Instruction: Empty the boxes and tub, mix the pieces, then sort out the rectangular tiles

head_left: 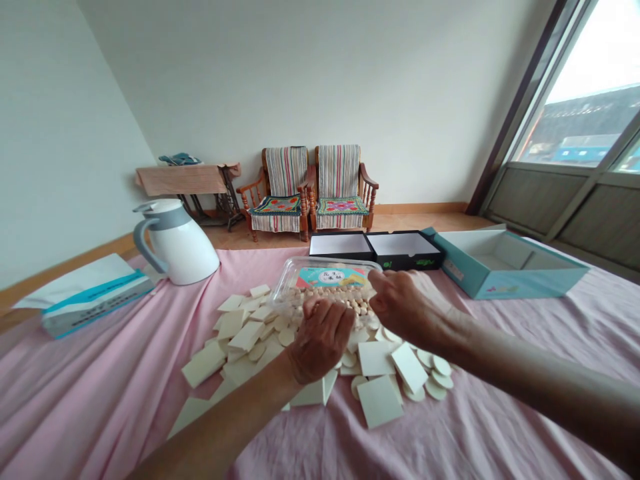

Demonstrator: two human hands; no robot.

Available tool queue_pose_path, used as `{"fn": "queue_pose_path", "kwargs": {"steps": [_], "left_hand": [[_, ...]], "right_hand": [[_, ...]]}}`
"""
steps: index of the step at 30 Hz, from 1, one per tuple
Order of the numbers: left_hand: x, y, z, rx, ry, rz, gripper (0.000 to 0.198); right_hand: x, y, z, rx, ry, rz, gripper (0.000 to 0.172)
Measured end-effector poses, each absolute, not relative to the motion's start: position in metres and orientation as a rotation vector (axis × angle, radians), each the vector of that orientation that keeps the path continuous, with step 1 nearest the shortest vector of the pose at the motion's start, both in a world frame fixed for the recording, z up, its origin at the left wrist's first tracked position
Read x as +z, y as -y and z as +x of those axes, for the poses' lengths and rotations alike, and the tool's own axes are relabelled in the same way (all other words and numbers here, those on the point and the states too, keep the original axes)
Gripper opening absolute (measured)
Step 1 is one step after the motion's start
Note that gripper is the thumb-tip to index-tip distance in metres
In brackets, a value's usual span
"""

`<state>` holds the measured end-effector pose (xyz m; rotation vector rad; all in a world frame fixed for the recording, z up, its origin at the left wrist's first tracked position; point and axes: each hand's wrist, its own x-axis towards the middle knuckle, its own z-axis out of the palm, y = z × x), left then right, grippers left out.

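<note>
A transparent plastic box (285, 283) with a blue and yellow label (333, 277) stands on the pink cloth, amid a pile of pale square and round pieces (377, 360). Small beige balls (320, 293) show inside it. At its front edge my left hand (323, 340) is closed, fingers curled over the rim. My right hand (405, 303) is closed in a pinch at the box's right corner. The fingertips of both hands are partly hidden, and so is the near side of the box.
Two black open boxes (405, 261) and a light blue open box (525, 283) stand behind on the right. On the left are a white and grey jug (185, 247) and a tissue pack (97, 307). Two wooden chairs (340, 180) are beyond the cloth (450, 440).
</note>
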<state>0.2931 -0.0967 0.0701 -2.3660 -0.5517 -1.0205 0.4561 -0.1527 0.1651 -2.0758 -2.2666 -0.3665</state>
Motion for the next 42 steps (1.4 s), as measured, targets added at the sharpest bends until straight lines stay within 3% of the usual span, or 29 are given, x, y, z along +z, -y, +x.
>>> {"fn": "queue_pose_path", "kwargs": {"steps": [7,12,17,22,25,34,42], "left_hand": [[0.075,0.101,0.293,-1.043,0.578,-2.368,0.011],[0.075,0.099,0.28,-1.039,0.492,-2.384,0.021],[0.08,0.094,0.256,-1.152,0.378,-2.454,0.028],[0.092,0.086,0.248,-1.222,0.393,-2.436,0.014],[0.099,0.079,0.244,-1.218,0.63,-2.401,0.009],[0.11,0.051,0.203,-0.884,0.944,-2.516,0.045],[0.086,0.047,0.199,-1.002,1.0,-2.395,0.048]], "right_hand": [[0.193,0.142,0.469,-0.44,2.329,-1.883,0.016],[0.18,0.14,0.503,0.068,2.202,-1.591,0.028],[0.128,0.149,0.518,0.428,1.717,-1.538,0.027],[0.087,0.149,0.496,0.821,1.421,-1.533,0.05],[0.085,0.146,0.48,0.936,1.366,-1.528,0.053],[0.098,0.148,0.467,0.806,1.463,-1.663,0.034],[0.096,0.147,0.463,0.73,1.48,-1.7,0.03]]}}
